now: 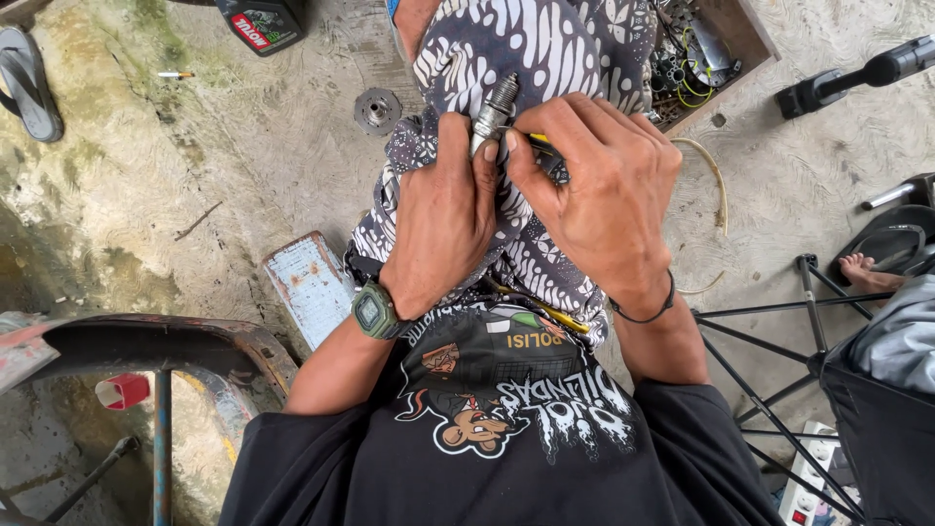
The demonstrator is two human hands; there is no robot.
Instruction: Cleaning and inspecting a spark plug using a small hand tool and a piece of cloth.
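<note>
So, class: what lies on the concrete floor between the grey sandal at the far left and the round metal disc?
In the head view, a cigarette lies between sandal and disc.

The person wears a black T-shirt with a cartoon animal and white dripping letters printed on the chest. Above the shirt, patterned black-and-white shorts cover the legs. A green digital watch sits left of the print; a thin dark wristband sits right.
</note>
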